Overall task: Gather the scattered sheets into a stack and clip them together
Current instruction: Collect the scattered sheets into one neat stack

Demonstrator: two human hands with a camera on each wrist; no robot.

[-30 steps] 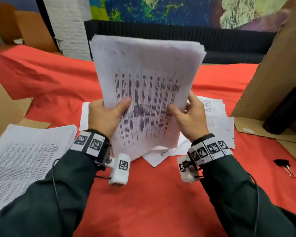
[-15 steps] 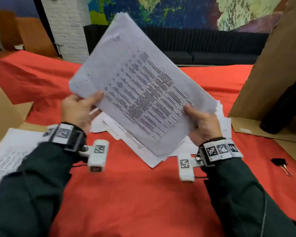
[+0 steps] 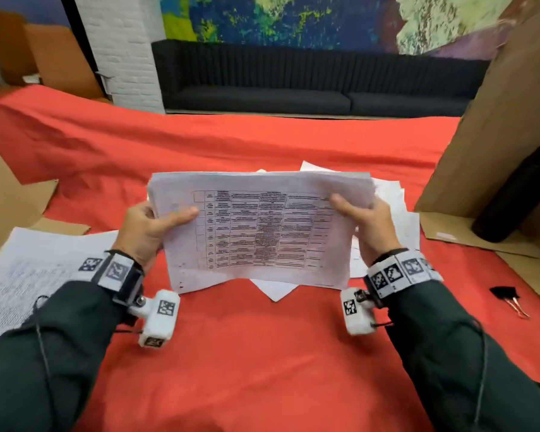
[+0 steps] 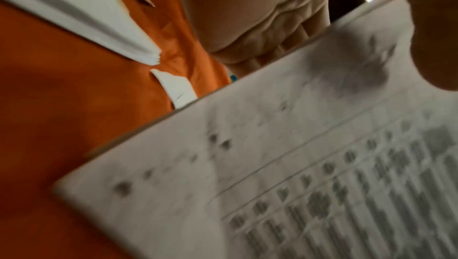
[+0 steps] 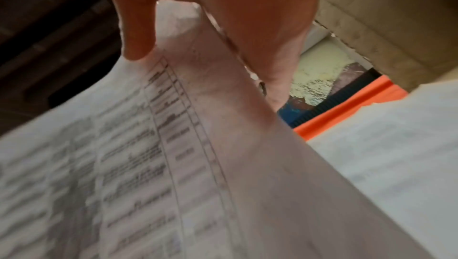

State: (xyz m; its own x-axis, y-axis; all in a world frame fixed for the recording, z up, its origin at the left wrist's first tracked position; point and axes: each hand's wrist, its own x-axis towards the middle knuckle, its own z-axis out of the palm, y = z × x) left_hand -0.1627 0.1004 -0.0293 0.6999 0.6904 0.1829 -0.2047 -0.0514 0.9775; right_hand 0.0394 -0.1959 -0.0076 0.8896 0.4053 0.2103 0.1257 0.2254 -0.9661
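A thick stack of printed sheets (image 3: pixel 259 229) stands on its long edge over the red cloth, printed table facing me. My left hand (image 3: pixel 152 227) grips its left side, thumb across the front. My right hand (image 3: pixel 367 221) grips the right side the same way. In the left wrist view the stack (image 4: pixel 285 175) fills the lower right under my thumb (image 4: pixel 441 47). In the right wrist view the stack (image 5: pixel 173 165) runs below my thumb (image 5: pixel 138 34). Loose sheets (image 3: pixel 396 213) lie behind the stack. A black binder clip (image 3: pixel 507 296) lies on the cloth at the right.
Another pile of printed paper (image 3: pixel 28 275) lies at the left. A cardboard box (image 3: pixel 496 135) stands at the right with a black cylinder (image 3: pixel 515 194) leaning in it. Cardboard (image 3: pixel 3 201) lies at the left edge. A dark sofa (image 3: pixel 293 79) lines the back.
The stack has turned from upright on its short edge, through a tilt, to landscape on its long edge, and has come down lower. Both hands kept hold of it.
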